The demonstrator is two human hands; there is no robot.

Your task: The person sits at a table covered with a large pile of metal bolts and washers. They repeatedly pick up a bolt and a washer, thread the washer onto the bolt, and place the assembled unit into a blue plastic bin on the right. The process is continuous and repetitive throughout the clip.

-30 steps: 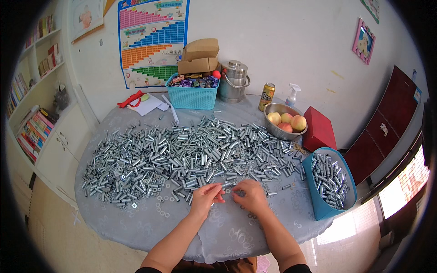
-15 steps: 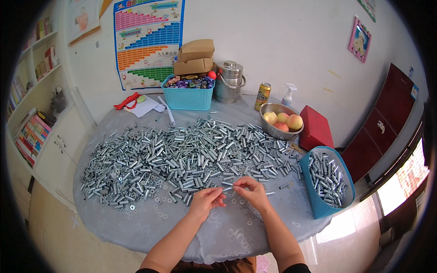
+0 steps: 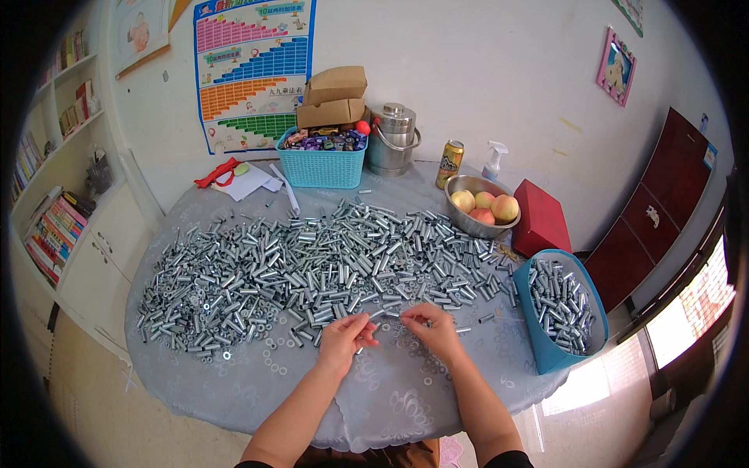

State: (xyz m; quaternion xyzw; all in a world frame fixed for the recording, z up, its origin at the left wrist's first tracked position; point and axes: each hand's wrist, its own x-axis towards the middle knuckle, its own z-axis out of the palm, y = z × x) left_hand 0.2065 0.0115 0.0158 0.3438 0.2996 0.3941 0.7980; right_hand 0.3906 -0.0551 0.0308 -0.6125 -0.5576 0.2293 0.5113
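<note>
Over the near edge of a big heap of silvery metal sleeves and bolts (image 3: 312,265), my two hands face each other. My left hand (image 3: 346,343) is closed in a pinch at the fingertips, by a thin metal piece (image 3: 377,315) that I cannot tell apart from the heap behind. My right hand (image 3: 434,329) pinches a small silvery sleeve (image 3: 393,314) between thumb and forefinger, pointing toward the left hand. Loose flat washers (image 3: 271,360) lie on the grey tablecloth left of my hands. At the right stands a blue bin (image 3: 538,331) full of similar metal sleeves (image 3: 560,304).
At the back are a turquoise basket (image 3: 320,171) of small toys, a steel pot (image 3: 392,144), a can (image 3: 450,164) and a spray bottle (image 3: 495,161). A steel bowl of fruit (image 3: 476,228) sits beside a red box (image 3: 544,218) on the right.
My left hand has shifted slightly left and up, its fingers now curled tighter. The right hand stays almost in place, still pinching. Heap and bin look the same.
</note>
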